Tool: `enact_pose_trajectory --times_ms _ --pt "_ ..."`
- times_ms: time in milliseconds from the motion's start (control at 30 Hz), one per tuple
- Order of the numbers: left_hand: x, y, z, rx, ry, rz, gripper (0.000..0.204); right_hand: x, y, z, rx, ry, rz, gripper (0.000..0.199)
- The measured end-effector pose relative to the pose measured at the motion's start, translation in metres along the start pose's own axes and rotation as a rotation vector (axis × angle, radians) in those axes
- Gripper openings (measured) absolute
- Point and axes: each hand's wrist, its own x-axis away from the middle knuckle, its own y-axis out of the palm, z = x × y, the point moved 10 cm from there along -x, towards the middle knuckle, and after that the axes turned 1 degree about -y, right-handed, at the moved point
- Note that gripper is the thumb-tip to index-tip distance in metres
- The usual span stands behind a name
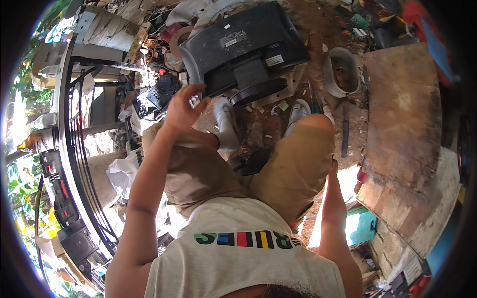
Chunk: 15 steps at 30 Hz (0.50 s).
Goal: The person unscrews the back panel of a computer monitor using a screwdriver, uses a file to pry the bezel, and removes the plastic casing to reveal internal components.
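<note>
One dark grey plastic flat-screen monitor [243,42] lies face down on the littered dirt ground [318,30] just ahead of the person's feet, its back panel up, with one round black stand base [258,91] at its near edge and three small white stickers on the casing. The left hand [181,107] is raised just beside the monitor's near left corner; its grip is released, fingers spread and loosely curled, holding nothing, and whether a fingertip touches the casing cannot be told. The right hand [333,169] is lowered beside the right thigh, mostly hidden behind the leg, so its grip cannot be told.

Two white sneakers show below the monitor: the left sneaker [226,124] near the stand base and the right sneaker [298,111] a little apart from it. Two legs in tan shorts [298,164] fill the middle of the view, above a pale sleeveless shirt [233,258].

To the right of the monitor stands one oval grey bowl-like vessel [342,72] on the ground. Further right lies one large worn brown wooden board [405,119]. One teal box [361,226] sits near the right arm. To the left runs one curved black metal frame [69,164], and one white plastic bag [121,174] lies beside the left leg. Scrap electronics are heaped behind the monitor.
</note>
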Motion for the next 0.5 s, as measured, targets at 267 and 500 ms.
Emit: enact_pose_trajectory --times_ms 267,500 --pt "-0.023 -0.024 -0.148 0.242 -0.317 0.253 0.041 0.051 -0.015 0.024 0.013 0.009 -0.068 0.071" --pt "-0.009 -0.018 -0.185 0.784 -0.458 0.323 0.043 0.084 -0.06 0.02 0.086 0.028 -0.092 0.07"
